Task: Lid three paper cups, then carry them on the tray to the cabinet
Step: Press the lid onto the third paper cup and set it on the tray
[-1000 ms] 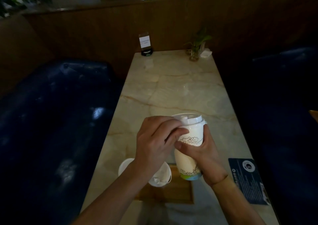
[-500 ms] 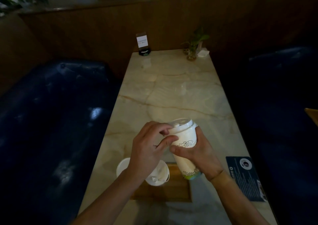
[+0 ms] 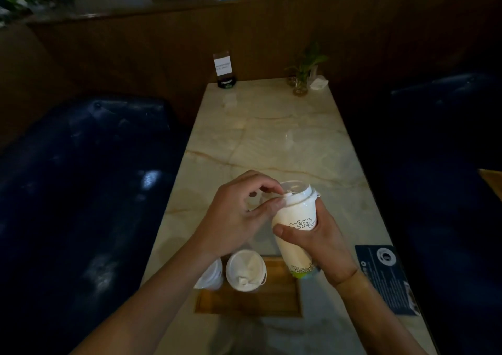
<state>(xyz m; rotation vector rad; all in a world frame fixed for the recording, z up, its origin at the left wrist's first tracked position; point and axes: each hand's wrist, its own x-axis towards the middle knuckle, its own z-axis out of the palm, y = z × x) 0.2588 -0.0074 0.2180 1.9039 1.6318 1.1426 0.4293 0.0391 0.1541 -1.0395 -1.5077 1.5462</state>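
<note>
A long marble table (image 3: 285,137) runs between dark blue booth seats (image 3: 81,178) toward a wood-panelled wall (a small plant (image 3: 303,69) stands at the far end). The right hand (image 3: 317,243) wraps around a tilted paper cup (image 3: 294,224) above the table. The left hand (image 3: 239,216) pinches its white lid (image 3: 297,191) by the rim. Two lidded cups (image 3: 245,270) stand on the near wooden tray (image 3: 271,297).

You're in a café booth: marble table (image 3: 271,137) btwn dark blue padded benches (image 3: 81,178), wood partition (image 3: 163,42), table sign (image 3: 224,69), small plant (image 3: 303,69), menu card (image 3: 388,278).
</note>
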